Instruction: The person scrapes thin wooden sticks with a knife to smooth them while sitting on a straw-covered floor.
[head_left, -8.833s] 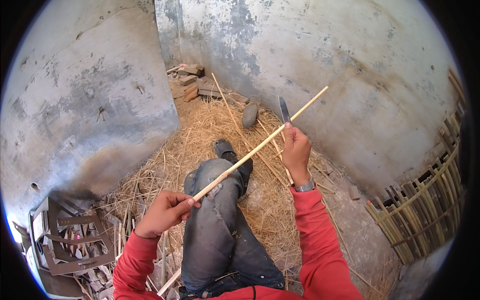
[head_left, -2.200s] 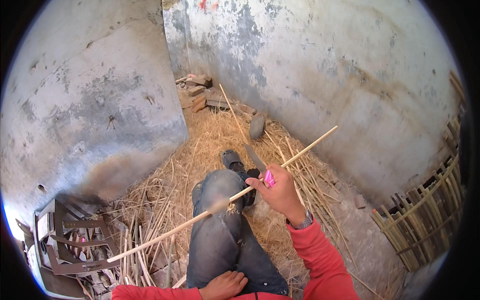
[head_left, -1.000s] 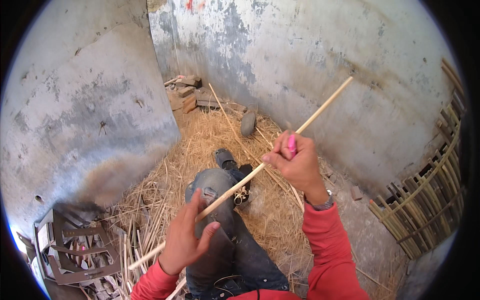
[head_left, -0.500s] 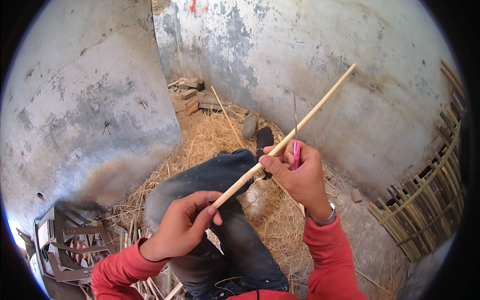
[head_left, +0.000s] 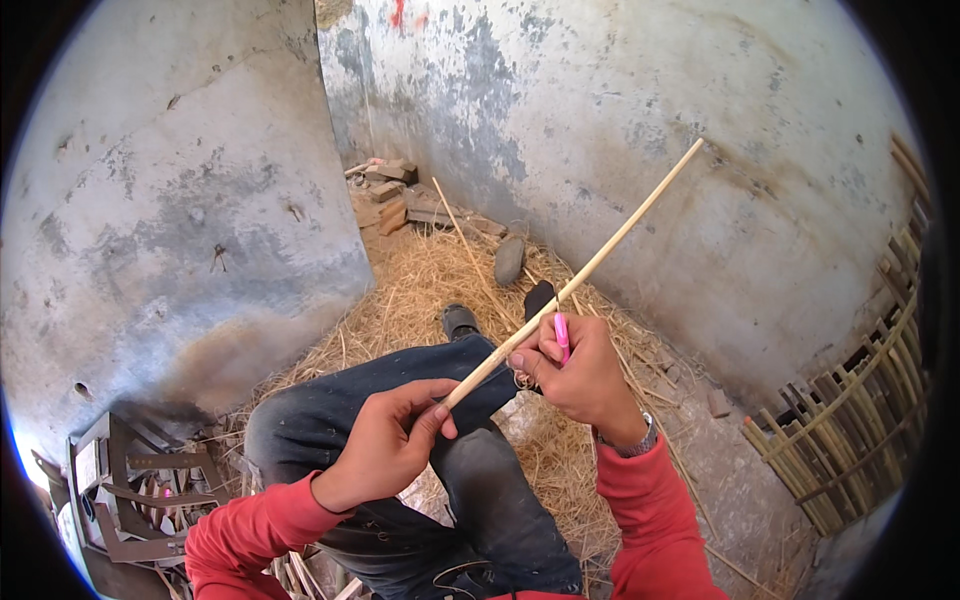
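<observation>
A long pale wooden stick (head_left: 620, 240) slants up to the right in front of me. Its lower end is pinched between the thumb and fingers of my left hand (head_left: 380, 445). My right hand (head_left: 585, 375) is closed around a thin knife with a pink handle (head_left: 562, 338), close to the middle of the stick. Only a short bit of the blade shows, at the stick; the rest is hidden. The right thumb lies beside the stick's lower half, where the surface looks freshly shaved. Below the stick are my legs in dark, dusty trousers (head_left: 350, 395).
Straw-like shavings (head_left: 420, 275) cover the floor, with a grey stone (head_left: 509, 261) and broken bricks (head_left: 390, 180) in the corner. A slatted wooden basket-like frame (head_left: 850, 430) leans at the right wall. At lower left stands a dark frame (head_left: 150, 490) with sticks in it.
My right hand has moved left and slightly down along the stick with the knife. The blade, upright and visible before, is now mostly hidden at the stick. My left hand has shifted slightly right.
</observation>
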